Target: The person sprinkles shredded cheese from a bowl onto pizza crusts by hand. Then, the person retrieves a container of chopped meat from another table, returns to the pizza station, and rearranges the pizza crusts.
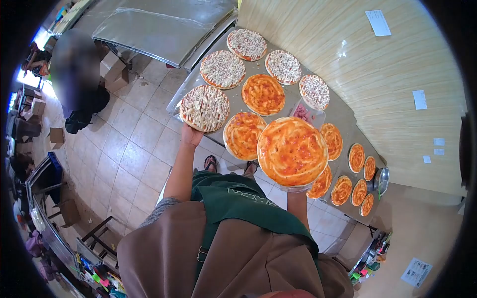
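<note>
My left hand [191, 134] grips the near edge of a pizza [204, 108] topped with white shredded cheese and brown streaks, at the left end of the table. Its fingers are mostly hidden beneath the base. On my right hand [297, 189] rests a sauce-covered pizza base [293, 151], raised above the table edge, with the fingers largely out of sight under it. Just behind that base, a clear plastic tub [308, 115] contains pink chopped bits. A sauced base [245, 135] lies between my hands, with another sauced base [263, 94] farther back.
Several cheese-topped pizzas [222, 69] line the far left of the metal table [226, 107]. Smaller sauced bases [342, 190] and a metal bowl [381, 181] occupy its right end. A wood-patterned wall [348, 54] rises behind. Another person [77, 74] is at the left, near cardboard boxes [113, 69].
</note>
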A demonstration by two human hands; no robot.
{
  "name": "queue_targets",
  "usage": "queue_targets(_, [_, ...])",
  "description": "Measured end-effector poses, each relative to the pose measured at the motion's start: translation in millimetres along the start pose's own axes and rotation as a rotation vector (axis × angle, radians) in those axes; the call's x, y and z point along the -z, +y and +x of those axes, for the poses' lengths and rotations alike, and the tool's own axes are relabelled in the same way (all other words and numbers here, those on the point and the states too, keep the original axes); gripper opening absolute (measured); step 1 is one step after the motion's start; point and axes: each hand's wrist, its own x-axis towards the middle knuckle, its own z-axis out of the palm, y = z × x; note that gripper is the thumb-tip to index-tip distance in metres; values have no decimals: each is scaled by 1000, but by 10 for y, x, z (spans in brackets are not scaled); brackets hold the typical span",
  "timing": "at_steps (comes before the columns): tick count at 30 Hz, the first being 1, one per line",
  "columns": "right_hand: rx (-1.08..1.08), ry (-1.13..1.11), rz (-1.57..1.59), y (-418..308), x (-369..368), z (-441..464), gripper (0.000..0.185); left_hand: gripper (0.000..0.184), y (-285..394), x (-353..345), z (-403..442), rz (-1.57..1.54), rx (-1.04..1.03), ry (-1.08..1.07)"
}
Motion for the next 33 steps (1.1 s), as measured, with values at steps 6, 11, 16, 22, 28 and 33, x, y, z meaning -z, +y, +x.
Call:
queue_targets(6, [12, 21, -14, -68, 35, -105, 55, 47, -63, -83, 62, 26, 33, -32])
queue_targets(11, [26, 34, -20, -104, 67, -143, 55, 50, -56, -164, 66, -84, 46, -124])
queue_targets(16, [34, 50, -25, -133, 95, -132, 55, 52, -78, -141, 156, -115, -46, -50])
queue_targets(22, [23, 63, -36, -110, 130, -125, 54, 57, -63, -128, 140, -146, -4, -78])
queue_targets(28, [9, 72, -47, -36, 151, -47, 53, 62, -125, -205, 190, -205, -21, -181])
queue_targets(33, [-43, 44, -41, 108, 63, 114, 53, 69, -59, -362, 92, -249, -40, -221])
